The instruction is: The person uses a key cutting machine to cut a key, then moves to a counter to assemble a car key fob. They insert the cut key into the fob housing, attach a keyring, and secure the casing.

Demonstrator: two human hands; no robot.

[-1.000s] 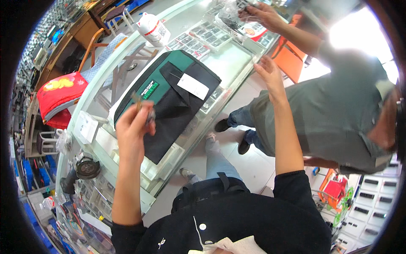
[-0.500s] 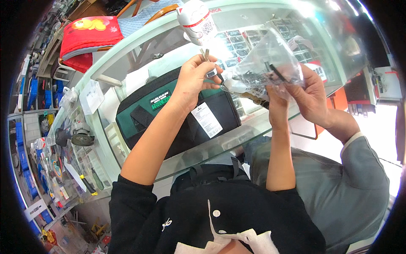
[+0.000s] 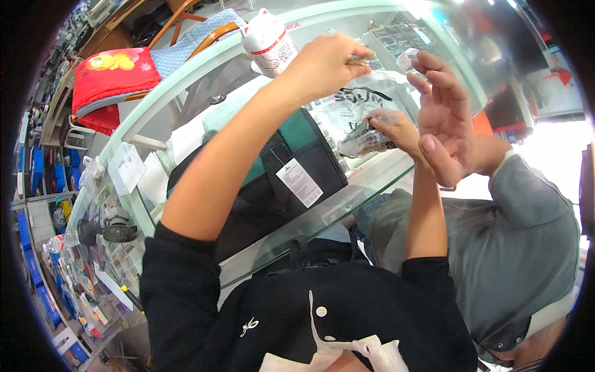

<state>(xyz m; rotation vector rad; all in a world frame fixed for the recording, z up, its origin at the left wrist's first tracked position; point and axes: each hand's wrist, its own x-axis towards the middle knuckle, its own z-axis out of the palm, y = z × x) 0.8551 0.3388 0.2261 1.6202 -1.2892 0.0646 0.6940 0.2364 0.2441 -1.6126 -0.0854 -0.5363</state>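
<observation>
We see the left hand pinching brass-coloured metal above the clear plastic bag, pinched by the right hand over the glass counter; a bump from the co-worker's open hand could spill its contents.

A glass-topped desk ran from the left of the frame to the upper right. Directly on it, near the centre, lay a black-and-green fabric bag bearing 1 white tag. A white cat-shaped figure stood at top centre, a clear plastic bag lay right of centre, and a clear case sat at left.
</observation>
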